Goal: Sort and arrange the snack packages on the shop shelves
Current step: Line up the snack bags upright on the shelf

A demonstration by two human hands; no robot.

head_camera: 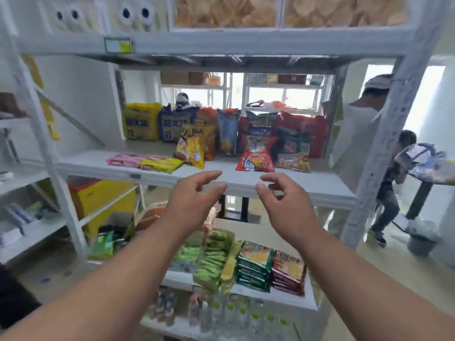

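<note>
Two bare hands are hovering in front of the middle shelf (320, 185), and we are looking down along both forearms. Our left hand (194, 195) and right hand (283, 200) are holding nothing; the fingers (211, 174) are loosely curled and apart, just short of the shelf's front edge. On that shelf, snack packages are standing in a row toward the back, among them a yellow bag (141, 121), a blue bag (227, 131) and a red bag (256, 156) nearest the edge. Flat pink and yellow packs (145, 162) are lying at the left front. Bare shelf surface is showing along the front edge and at the far right. Below our wrists, a lower shelf (270, 295) is carrying green packets (211, 257) and stacked noodle packs (256, 267). A white upright post (384, 143) is bounding the shelf on the right; beyond it, a person in white (354, 129) is standing.
</note>
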